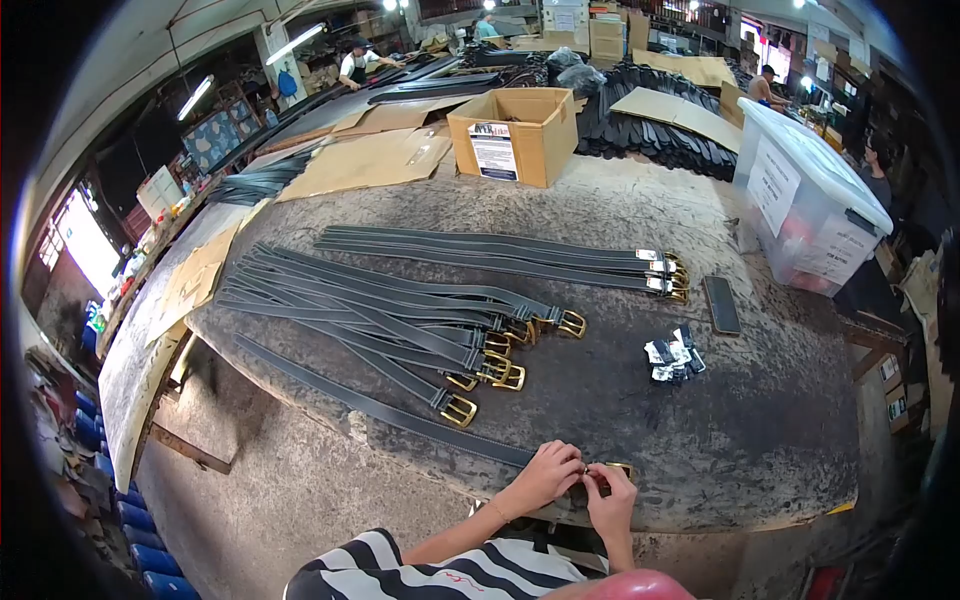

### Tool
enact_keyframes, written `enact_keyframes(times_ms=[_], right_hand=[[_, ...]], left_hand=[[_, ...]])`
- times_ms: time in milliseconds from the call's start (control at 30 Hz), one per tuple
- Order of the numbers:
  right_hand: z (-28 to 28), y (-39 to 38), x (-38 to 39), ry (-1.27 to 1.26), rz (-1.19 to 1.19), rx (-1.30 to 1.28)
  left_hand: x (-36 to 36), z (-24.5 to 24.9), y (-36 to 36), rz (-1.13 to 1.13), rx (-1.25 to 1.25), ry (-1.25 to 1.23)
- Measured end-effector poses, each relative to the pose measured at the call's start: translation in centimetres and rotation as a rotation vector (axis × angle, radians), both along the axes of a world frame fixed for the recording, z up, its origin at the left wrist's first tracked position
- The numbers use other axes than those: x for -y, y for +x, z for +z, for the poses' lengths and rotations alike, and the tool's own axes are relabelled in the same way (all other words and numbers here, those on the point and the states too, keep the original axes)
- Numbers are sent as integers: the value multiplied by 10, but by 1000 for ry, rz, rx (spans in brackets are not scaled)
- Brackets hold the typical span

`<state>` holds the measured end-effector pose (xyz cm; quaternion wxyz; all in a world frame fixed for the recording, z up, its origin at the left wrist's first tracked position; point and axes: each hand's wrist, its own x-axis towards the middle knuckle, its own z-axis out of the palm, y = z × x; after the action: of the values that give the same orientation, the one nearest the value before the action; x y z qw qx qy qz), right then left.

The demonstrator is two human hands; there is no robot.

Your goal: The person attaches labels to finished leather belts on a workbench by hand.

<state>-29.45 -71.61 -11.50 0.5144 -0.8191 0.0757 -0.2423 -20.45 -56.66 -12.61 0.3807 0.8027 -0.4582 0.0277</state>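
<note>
A dark leather belt [390, 415] with pale edge stitching lies along the near edge of the table, its gold buckle [626, 469] just beyond my fingers. Over its buckle end, my left hand [550, 476] is closed with fingers and thumb pinched together. My right hand [611, 500] meets it there, fingertips also pinched; whatever small piece is between them is hidden. To the left is a fanned pile of similar belts [380, 300] with gold buckles. Farther back, several belts [480, 249] lie side by side with white tags [655, 267] near their buckles.
Small black and white tags [675, 356] lie in a heap right of centre, near a dark phone [721, 305]. A cardboard box [545, 140] stands at the back, a lidded plastic bin [800, 200] at the right. Dark strips [650, 115] and cardboard sheets cover the far end. Other people work beyond.
</note>
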Motion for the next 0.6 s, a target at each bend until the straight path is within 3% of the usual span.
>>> enact_keyframes(times_ms=[400, 600], right_hand=[[-4, 0, 3, -81, 21, 39], [-2, 3, 3, -153, 25, 82]], left_hand=[[-13, 6, 10, -88, -26, -89], [-9, 10, 13, -104, 21, 7]])
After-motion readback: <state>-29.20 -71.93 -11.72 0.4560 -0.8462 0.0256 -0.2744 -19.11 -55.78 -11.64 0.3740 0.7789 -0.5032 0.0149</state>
